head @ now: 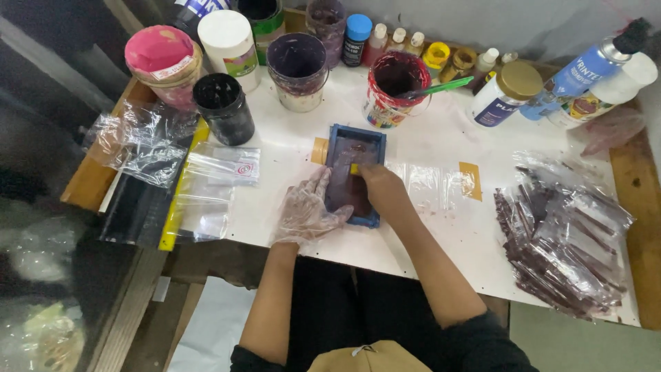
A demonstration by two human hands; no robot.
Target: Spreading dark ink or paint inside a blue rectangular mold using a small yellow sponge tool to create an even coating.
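While both hands press blue frame (354,172), paint tub (396,88) behind, printed bags (561,238) right

Blue frame (355,136), stained dark purple inside. Clear glove on left hand (307,209), smeared faintly purple; right hand (383,187) bare, pinching something yellow. White table (289,148), spotted with purple, marked by two tan tape strips. Pink lid (158,48) on a jar, black cup (224,107), purple-caked tub (297,69), red-rimmed tub (396,83) (maroon within, multicoloured label outside) with a green stick (441,87). Gold cap (520,80) on a white bottle. Clear bags (561,234), streaked dark maroon.
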